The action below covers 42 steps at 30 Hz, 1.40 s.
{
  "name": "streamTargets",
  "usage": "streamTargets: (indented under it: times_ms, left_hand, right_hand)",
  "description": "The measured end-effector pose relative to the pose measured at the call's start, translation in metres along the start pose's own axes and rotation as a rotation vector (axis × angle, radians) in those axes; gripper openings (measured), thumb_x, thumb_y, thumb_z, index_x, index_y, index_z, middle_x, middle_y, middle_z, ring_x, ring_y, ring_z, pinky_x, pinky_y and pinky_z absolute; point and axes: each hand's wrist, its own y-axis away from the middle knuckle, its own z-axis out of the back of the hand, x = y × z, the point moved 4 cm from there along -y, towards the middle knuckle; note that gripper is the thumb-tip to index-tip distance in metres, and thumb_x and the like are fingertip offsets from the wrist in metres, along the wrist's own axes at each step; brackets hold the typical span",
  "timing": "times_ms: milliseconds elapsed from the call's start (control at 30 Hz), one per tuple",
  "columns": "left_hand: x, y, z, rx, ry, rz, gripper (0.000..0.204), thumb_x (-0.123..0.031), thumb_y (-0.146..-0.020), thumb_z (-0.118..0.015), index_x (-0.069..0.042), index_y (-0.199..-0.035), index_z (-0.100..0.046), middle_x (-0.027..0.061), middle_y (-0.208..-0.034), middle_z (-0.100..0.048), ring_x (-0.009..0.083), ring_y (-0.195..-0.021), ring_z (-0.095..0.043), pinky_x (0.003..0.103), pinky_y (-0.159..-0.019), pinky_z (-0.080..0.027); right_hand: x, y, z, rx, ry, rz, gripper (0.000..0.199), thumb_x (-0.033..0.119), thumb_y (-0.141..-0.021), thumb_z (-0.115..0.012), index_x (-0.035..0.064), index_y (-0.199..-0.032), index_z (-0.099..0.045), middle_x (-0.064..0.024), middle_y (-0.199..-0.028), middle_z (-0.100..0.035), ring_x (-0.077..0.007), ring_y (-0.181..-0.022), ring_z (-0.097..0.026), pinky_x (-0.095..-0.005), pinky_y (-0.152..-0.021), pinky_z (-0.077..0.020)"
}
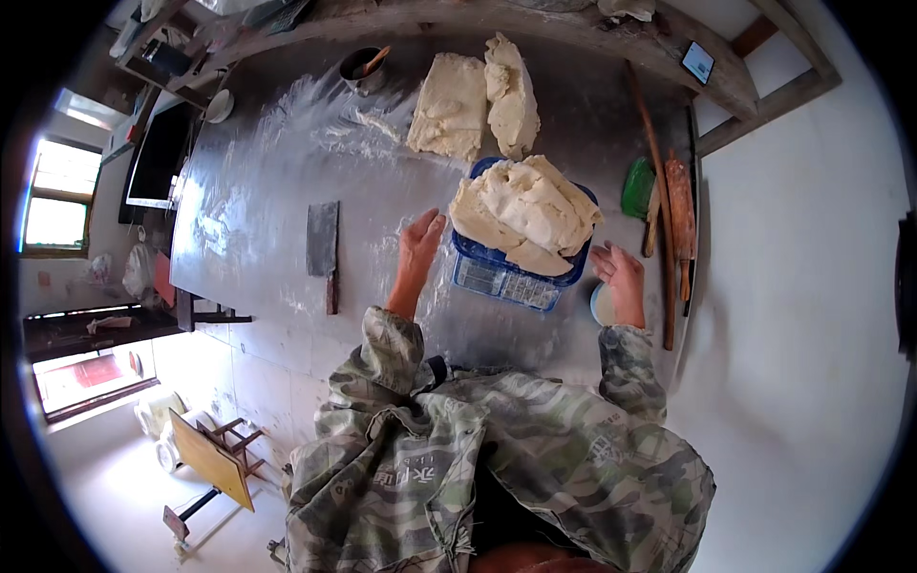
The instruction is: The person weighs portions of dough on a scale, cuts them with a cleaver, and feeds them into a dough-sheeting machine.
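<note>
A big mound of pale dough (pixel 525 210) fills a blue plastic tub (pixel 506 284) and bulges over its rim. My left hand (pixel 420 244) is just left of the tub, fingers stretched out and holding nothing. On the other side, my right hand (pixel 624 277) is held near the tub's right edge, its fingers apart. Partly behind that hand shows a round pale container (pixel 602 304). Two more lumps of dough, a broad slab (pixel 449 107) and a longer piece (pixel 512 97), lie beyond the tub. A cleaver (pixel 323 239) lies flat to the left of my left hand.
The dark table (pixel 258 191) is streaked with flour. At its right lie a long wooden rod (pixel 659 191), a rolling pin (pixel 680 205) and a green object (pixel 637 187). A dark pot (pixel 363 71) stands at the back. A wooden shelf edge (pixel 382 36) runs behind, holding a phone (pixel 698 62).
</note>
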Motion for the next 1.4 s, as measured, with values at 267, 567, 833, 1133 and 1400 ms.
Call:
streamTargets:
  times_ms: [267, 567, 833, 1133, 1400]
  left_hand:
    - [0.027, 0.028, 0.022, 0.025, 0.028, 0.063, 0.065, -0.044, -0.093, -0.064, 0.003, -0.136, -0.053, 0.0096, -0.117, -0.068, 0.0210, -0.109, -0.063, 0.037, -0.089, -0.049]
    - [0.020, 0.017, 0.011, -0.001, -0.064, -0.023, 0.056, -0.023, -0.089, -0.072, 0.011, -0.130, -0.055, 0.0213, -0.115, -0.068, 0.0222, -0.104, -0.065, 0.032, -0.088, -0.052]
    - [0.017, -0.016, -0.013, -0.026, -0.186, -0.095, 0.061, -0.029, -0.085, -0.075, 0.007, -0.131, -0.056, 0.0221, -0.112, -0.070, 0.0233, -0.100, -0.068, 0.033, -0.081, -0.055]
    - [-0.022, -0.034, -0.033, 0.132, -0.216, -0.080, 0.040, -0.029, -0.087, -0.073, 0.001, -0.111, -0.064, 0.0084, -0.084, -0.068, 0.0114, -0.075, -0.059, 0.030, -0.068, -0.050]
    - [0.004, -0.054, -0.029, 0.122, -0.045, -0.065, 0.044, -0.031, -0.091, -0.069, 0.003, -0.117, -0.063, 0.0055, -0.088, -0.067, 0.0103, -0.081, -0.058, 0.029, -0.073, -0.049]
  right_hand:
    - [-0.031, 0.026, -0.017, -0.061, 0.141, 0.081, 0.048, 0.029, -0.095, -0.063, -0.0048, -0.128, -0.057, -0.0146, -0.113, -0.069, -0.0250, -0.104, -0.069, -0.0297, -0.078, -0.0523]
    - [-0.021, 0.016, -0.040, -0.116, 0.443, 0.342, 0.052, 0.027, -0.092, -0.068, -0.0079, -0.128, -0.058, -0.0121, -0.108, -0.070, -0.0134, -0.092, -0.066, -0.0244, -0.068, -0.0499]
    - [-0.035, -0.006, -0.036, -0.177, 0.399, 0.320, 0.051, 0.037, -0.094, -0.063, -0.0037, -0.126, -0.058, -0.0071, -0.105, -0.067, -0.0131, -0.088, -0.063, -0.0290, -0.071, -0.0514]
    - [-0.035, -0.005, -0.043, -0.142, 0.246, 0.155, 0.050, 0.042, -0.097, -0.058, 0.0011, -0.126, -0.059, -0.0089, -0.111, -0.066, -0.0172, -0.096, -0.065, -0.0324, -0.076, -0.0535]
    - [-0.042, -0.002, -0.044, -0.250, 0.012, -0.001, 0.054, 0.043, -0.095, -0.063, 0.0028, -0.131, -0.057, -0.0080, -0.116, -0.067, -0.0199, -0.101, -0.066, -0.0369, -0.082, -0.0528]
